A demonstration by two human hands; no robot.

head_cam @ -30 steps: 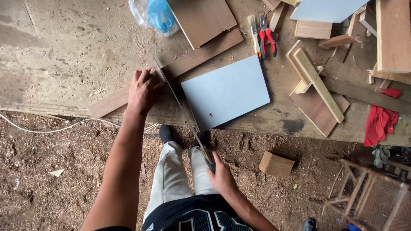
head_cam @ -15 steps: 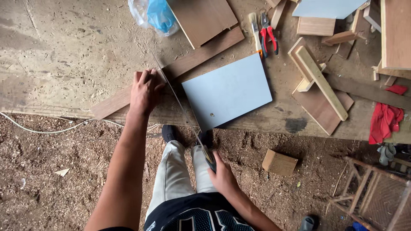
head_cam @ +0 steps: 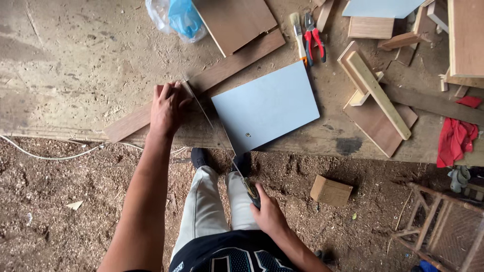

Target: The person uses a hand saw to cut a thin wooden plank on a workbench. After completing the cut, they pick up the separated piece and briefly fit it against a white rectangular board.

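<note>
Starting at the left of the frame, we see bare bench (head_cam: 75, 55) with open room, its front edge running across the middle above the sawdust floor (head_cam: 60, 221). Our left hand (head_cam: 166, 108) presses flat, fingers spread, on the long wooden plank (head_cam: 222, 70), whose long axis rises from lower left to upper right. Just beside it the handsaw (head_cam: 217, 133) blade slants from upper left down to lower centre, where our right hand (head_cam: 269, 214) has its grip closed around the handle. Right of the blade lies a grey panel (head_cam: 267, 106), overhanging the bench edge.
</note>
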